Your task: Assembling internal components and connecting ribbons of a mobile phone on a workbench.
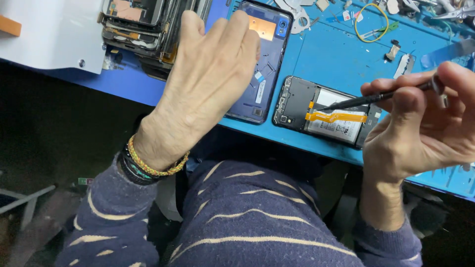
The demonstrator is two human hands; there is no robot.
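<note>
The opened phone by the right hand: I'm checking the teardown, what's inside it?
Inside the opened phone a white battery, an orange flex cable across it and a black top cover show. The right hand hides its right end.

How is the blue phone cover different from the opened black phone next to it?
The blue plastic back cover is a hollow shell, partly under the left hand; the opened black phone shows its battery and an orange ribbon cable, with the right hand's thin black tool pointing at it. Both lie on the blue mat.

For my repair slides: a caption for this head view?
Right hand aims a screwdriver at an opened phone; left hand hovers.
</note>
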